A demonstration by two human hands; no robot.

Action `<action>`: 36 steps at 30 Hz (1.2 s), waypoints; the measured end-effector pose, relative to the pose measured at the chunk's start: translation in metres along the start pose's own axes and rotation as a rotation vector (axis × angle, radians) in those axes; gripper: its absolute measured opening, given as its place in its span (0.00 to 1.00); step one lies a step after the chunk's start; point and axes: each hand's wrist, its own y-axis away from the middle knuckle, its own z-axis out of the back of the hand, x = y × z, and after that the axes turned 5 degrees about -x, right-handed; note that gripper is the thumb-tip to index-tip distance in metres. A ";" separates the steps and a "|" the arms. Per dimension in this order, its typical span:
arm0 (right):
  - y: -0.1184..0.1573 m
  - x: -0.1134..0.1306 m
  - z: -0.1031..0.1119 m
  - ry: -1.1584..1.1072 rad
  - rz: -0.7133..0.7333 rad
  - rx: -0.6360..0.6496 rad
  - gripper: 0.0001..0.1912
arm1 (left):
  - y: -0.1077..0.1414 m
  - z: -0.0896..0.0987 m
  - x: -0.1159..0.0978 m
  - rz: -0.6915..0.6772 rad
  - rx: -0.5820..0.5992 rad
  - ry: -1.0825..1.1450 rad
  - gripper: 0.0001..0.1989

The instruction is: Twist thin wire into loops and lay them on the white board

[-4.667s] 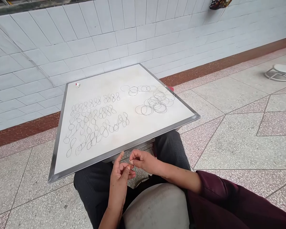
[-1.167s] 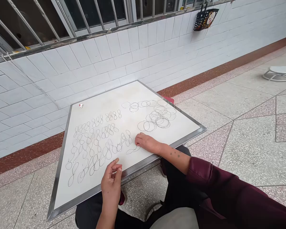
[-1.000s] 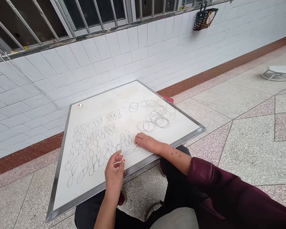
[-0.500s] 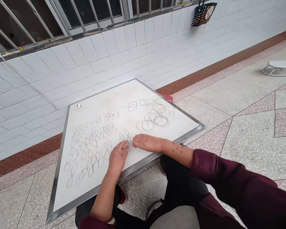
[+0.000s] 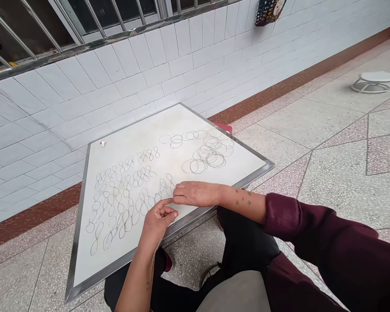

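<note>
Thin, dark figure-eight loops point(image 5: 126, 221) lie in uneven rows over the left half of a white tabletop point(image 5: 130, 130), some overlapping. Round loops point(image 5: 216, 162) sit in a tangled cluster on the right half, with a few more in a line toward the far side. At the near edge, the person's two hands meet, just right of the nearest figure-eights. The right hand point(image 5: 196, 193) is palm down, fingers bent together; their tips are hidden, so whether they grip a loop cannot be told. The left hand point(image 5: 156, 221) has its forefinger stretched to touch the right hand, its thumb apart from that forefinger and its other fingers curled; whether it pinches anything cannot be told either.

The likeliest trouble is a brushing finger dragging the neighbouring figure-eights out of line, since they lie so close. Overlapping loops could snag if one were lifted carelessly, and a light loop could slip over the metal frame point(image 5: 100, 274) onto the legs point(image 5: 247, 234). Beyond are a tiled wall point(image 5: 169, 73) and, far right, a low stool point(image 5: 375, 78).
</note>
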 end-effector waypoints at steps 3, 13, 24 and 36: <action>0.003 0.008 -0.002 -0.210 -0.206 -0.183 0.08 | 0.009 0.000 0.001 0.005 -0.051 0.044 0.25; 0.007 0.069 -0.037 -1.095 -0.831 -0.494 0.06 | 0.041 -0.016 0.002 0.098 -0.186 0.439 0.31; 0.007 0.077 -0.042 -1.304 -0.927 -0.588 0.10 | 0.050 -0.019 0.000 0.128 -0.170 0.541 0.26; -0.002 0.084 -0.048 -1.467 -1.026 -0.707 0.17 | 0.047 -0.025 0.004 0.071 -0.235 0.427 0.26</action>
